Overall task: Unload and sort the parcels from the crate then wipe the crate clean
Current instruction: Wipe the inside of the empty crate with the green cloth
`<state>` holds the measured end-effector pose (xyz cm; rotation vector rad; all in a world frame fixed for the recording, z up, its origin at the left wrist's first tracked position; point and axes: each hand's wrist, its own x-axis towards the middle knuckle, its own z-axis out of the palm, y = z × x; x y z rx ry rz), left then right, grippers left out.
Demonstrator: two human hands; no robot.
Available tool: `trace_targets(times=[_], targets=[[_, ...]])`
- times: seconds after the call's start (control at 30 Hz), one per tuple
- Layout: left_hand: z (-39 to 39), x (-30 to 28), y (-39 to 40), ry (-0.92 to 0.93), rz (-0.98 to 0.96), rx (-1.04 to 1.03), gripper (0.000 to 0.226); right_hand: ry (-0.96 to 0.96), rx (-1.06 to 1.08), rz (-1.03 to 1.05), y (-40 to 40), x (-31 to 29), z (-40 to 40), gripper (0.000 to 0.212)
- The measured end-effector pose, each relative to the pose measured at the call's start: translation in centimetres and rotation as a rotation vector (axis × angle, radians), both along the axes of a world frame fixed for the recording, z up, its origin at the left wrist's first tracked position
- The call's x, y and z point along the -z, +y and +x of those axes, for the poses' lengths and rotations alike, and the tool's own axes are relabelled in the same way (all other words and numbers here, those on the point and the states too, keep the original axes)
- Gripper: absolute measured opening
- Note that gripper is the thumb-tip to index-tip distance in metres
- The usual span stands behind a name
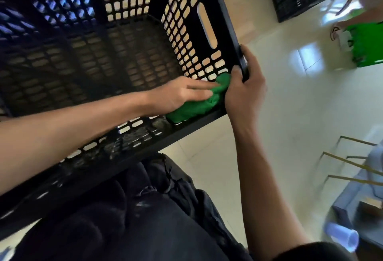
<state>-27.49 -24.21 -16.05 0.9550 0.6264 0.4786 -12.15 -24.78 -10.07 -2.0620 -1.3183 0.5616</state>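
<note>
Dark trousers (128,219) fill the lower view, directly under one black perforated crate (128,53) that is tipped so its open side faces the person. No parcels are visible inside, so unloading appears done and wiping is the current step.

Left hand (178,95) reaches inside — fingers straight and close together, pressing one green cloth (196,106) against the near wall at the right-hand corner. Right hand (244,89) grips the crate's rim at that same corner, fingers curled over the edge, thumb inside just beside the cloth.

Unwiped wall runs leftward from the cloth along the crate's long axis; the left hand is the nearer one for that stroke.

Count — crate in hand: one. Cloth: one. Hands: two.
</note>
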Motion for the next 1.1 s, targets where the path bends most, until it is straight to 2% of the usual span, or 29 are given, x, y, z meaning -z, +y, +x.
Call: trace_targets(times=[0.1, 0.17, 0.53, 0.73, 0.83, 0.93, 1.03, 1.1], targets=[[2.4, 0.8, -0.2, 0.099, 0.309, -0.057, 0.035, -0.036, 0.061, 0.061, -0.1, 0.4, -0.8, 0.046], [2.8, 2.1, -0.5, 0.156, 0.386, -0.105, 0.034, -0.014, 0.093, 0.071, 0.0, 0.6, -1.0, 0.046], [1.7, 4.9, -1.4, 0.196, 0.303, -0.136, 0.035, -0.023, 0.159, 0.105, 0.1, 0.8, -1.4, 0.046], [1.1, 7.4, -1.7, 0.276, 0.271, -0.161, 0.029, -0.011, 0.151, 0.109, 0.2, 1.0, -1.2, 0.045], [1.0, 8.4, -0.9, 0.287, 0.334, -0.123, 0.029, -0.007, 0.149, 0.118, 0.2, 1.1, -1.2, 0.044], [0.5, 10.3, -0.2, 0.444, 0.454, -0.031, 0.028, -0.005, 0.145, 0.122, 0.2, 1.1, -1.3, 0.044], [-1.0, 13.3, -0.4, 0.621, 0.426, 0.070, 0.030, 0.010, 0.146, 0.131, 0.1, 1.1, -1.2, 0.043], [-1.2, 14.0, -0.6, 0.639, 0.411, 0.082, 0.028, 0.029, 0.156, 0.137, 0.1, 1.2, -1.1, 0.042]])
